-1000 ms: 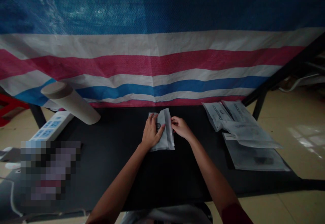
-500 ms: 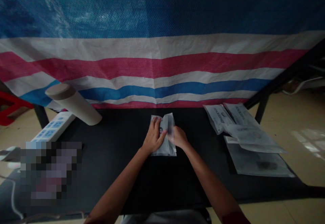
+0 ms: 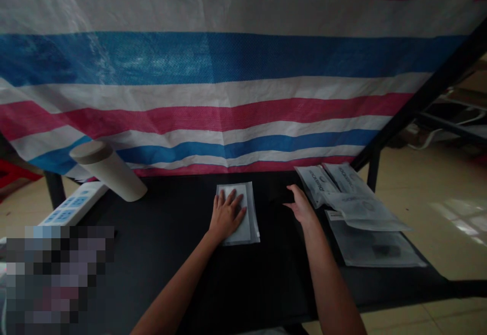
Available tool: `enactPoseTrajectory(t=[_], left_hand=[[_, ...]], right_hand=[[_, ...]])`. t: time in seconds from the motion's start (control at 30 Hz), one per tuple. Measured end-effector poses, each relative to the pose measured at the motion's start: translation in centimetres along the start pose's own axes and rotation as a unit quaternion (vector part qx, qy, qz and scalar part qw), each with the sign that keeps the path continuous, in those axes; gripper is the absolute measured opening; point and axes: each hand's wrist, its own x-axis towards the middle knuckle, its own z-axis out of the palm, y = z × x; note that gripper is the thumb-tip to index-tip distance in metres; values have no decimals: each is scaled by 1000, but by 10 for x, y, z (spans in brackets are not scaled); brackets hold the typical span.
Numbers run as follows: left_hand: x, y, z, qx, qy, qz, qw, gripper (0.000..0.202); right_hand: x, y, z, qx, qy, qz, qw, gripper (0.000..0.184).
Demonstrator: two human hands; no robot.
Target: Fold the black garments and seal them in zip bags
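A small grey-white plastic pouch (image 3: 248,212) lies flat on the black table (image 3: 243,279) near its middle. My left hand (image 3: 226,216) rests palm down on the pouch with its fingers spread. My right hand (image 3: 300,206) hovers to the right of the pouch, fingers apart and holding nothing, close to a pile of similar printed pouches (image 3: 344,190).
A cardboard tube (image 3: 108,170) lies at the back left beside a white power strip (image 3: 72,206). A larger flat clear bag (image 3: 376,246) lies under the pile at right. A striped blue, white and pink tarp (image 3: 228,97) hangs behind the table. Black frame bars (image 3: 418,97) stand at the right.
Both hands were folding the pouch; now it lies flat under my left hand. My right hand has let go and moved right toward the pile. The camera has tilted up.
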Motion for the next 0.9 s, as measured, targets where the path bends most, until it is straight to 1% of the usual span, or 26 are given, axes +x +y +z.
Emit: enactPoseTrajectory(t=[0.07, 0.1, 0.17, 0.23, 0.3, 0.37, 0.43, 0.5, 0.57, 0.63, 0.7, 0.77, 0.8, 0.83, 0.9], left_hand=[[2, 2, -2, -12, 8, -11, 1000, 45], [3, 2, -5, -27, 19, -20, 999, 42], [5, 2, -13, -72, 49, -37, 996, 38], [5, -2, -23, -121, 71, -46, 989, 38], [2, -8, -31, -162, 64, -59, 983, 39], [-1, -17, -34, -197, 43, -78, 976, 40], [-4, -27, -34, -234, 34, -93, 967, 41], [-6, -35, -32, -280, 45, -103, 953, 45], [-7, -41, -32, -329, 58, -106, 937, 49], [-8, -45, -35, -361, 57, -95, 926, 56], [-10, -47, -40, -357, 43, -74, 930, 69], [-12, -48, -46, -326, 36, -58, 943, 86], [-13, -49, -48, -312, 38, -55, 948, 90], [-13, -51, -49, -307, 45, -56, 949, 90], [-13, -56, -47, -318, 82, -77, 942, 76]], right_hand=[[-4, -4, 6, 78, 8, 26, 997, 33], [-8, -6, 13, 99, -2, 38, 994, 33], [-15, -8, 27, 83, -36, 50, 995, 38], [-22, -8, 41, 41, -56, 54, 996, 42], [-27, -7, 51, 9, -67, 46, 997, 43], [-29, -5, 56, -10, -67, 30, 997, 42], [-30, -2, 58, -26, -53, 16, 998, 43], [-29, 0, 58, -40, -41, 7, 998, 44], [-28, 3, 58, -46, -46, -3, 998, 40], [-27, 6, 58, -44, -54, -23, 997, 34], [-26, 10, 58, -34, -52, -42, 997, 31], [-24, 12, 57, -25, -44, -48, 998, 32], [-24, 12, 57, -24, -42, -47, 998, 33], [-24, 11, 56, -23, -39, -43, 998, 33], [-24, 8, 54, -12, -40, -28, 999, 36]])
